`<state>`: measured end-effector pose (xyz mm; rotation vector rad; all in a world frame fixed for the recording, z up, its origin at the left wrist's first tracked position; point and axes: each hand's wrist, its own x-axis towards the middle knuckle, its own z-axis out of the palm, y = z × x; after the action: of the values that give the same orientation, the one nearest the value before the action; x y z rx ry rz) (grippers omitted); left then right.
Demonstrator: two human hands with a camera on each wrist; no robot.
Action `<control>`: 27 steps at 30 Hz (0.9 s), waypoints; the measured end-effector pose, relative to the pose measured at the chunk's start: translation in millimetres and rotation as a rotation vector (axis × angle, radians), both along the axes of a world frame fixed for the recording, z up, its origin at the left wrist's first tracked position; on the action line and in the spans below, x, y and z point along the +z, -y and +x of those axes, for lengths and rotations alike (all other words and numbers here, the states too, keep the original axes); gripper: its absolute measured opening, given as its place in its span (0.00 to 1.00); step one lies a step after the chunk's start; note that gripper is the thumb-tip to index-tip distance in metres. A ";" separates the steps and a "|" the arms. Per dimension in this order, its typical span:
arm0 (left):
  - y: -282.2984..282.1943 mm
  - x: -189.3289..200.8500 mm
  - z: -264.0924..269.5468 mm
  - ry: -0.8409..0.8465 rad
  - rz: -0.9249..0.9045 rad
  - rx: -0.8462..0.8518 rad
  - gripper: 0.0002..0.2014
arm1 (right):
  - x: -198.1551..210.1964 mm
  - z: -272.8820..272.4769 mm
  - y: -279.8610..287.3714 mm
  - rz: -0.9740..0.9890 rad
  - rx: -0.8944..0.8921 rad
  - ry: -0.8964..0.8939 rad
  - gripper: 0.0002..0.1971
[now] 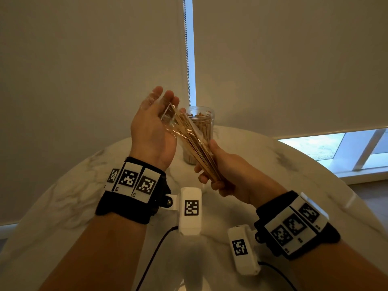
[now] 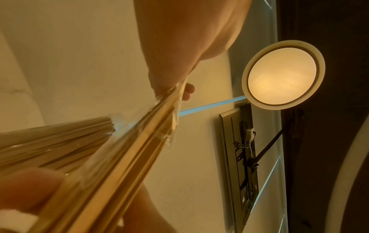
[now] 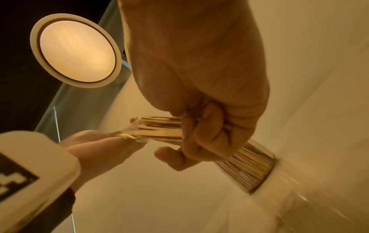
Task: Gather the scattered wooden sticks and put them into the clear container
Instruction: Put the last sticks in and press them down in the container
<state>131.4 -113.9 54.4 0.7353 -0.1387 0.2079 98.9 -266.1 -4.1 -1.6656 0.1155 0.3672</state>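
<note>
Two hands meet over the bench, both on one bundle of wooden sticks (image 1: pixel 194 143) wrapped in clear film. The right hand (image 1: pixel 226 175) is the firm grip: its fingers and thumb curl tight round the lower end of the bundle, at about 5 o'clock from the left hand (image 1: pixel 154 131). In the right wrist view the fist (image 3: pixel 201 110) closes round the sticks (image 3: pixel 247 170), whose cut ends fan out beyond it. The left hand is raised with the palm turned inward and the fingers nearly straight; its fingertips lie against the loose film at the upper end, and whether they pinch it I cannot tell. The bundle slants from 5 o'clock up toward 11 o'clock.

Just behind it, at 12 o'clock, the clear container (image 1: pixel 202 122) stands upright on the marble bench (image 1: pixel 283 164), already holding many sticks. Each wrist wears a black band with printed markers. A blind hangs beyond.
</note>
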 end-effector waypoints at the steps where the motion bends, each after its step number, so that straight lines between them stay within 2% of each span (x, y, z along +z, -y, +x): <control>1: 1.3 -1.9 0.7 -0.023 0.015 0.014 0.14 | 1.2 -0.4 -0.5 0.009 -0.021 0.015 0.39; 4: 3.7 -5.5 3.6 -0.078 0.018 0.033 0.12 | 4.0 -1.5 -0.9 0.022 -0.073 0.060 0.33; 9: -2.1 -6.2 11.6 -0.097 -0.109 -0.040 0.13 | 10.3 -2.2 0.7 0.080 -0.109 0.115 0.25; 14: -7.3 -8.8 15.2 -0.106 -0.105 0.037 0.12 | 9.6 -2.4 -1.0 0.031 -0.062 0.171 0.20; 17: -4.9 -10.2 14.8 -0.095 -0.037 0.046 0.11 | 9.2 -2.3 -2.0 -0.060 -0.075 0.191 0.22; 22: 4.1 -9.0 9.6 -0.039 0.033 -0.096 0.09 | 8.1 -2.3 0.7 -0.258 -0.091 0.229 0.38; 25: -6.1 -3.6 10.1 -0.034 0.022 -0.024 0.09 | 8.6 0.2 6.4 -0.397 -0.128 0.295 0.39; 27: -19.6 0.2 11.5 -0.054 -0.058 0.037 0.07 | 9.2 2.1 14.0 -0.460 -0.151 0.329 0.39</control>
<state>142.9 -94.3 54.6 0.6859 -0.0674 0.2266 101.1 -280.1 5.0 -2.1331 0.0833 -0.0596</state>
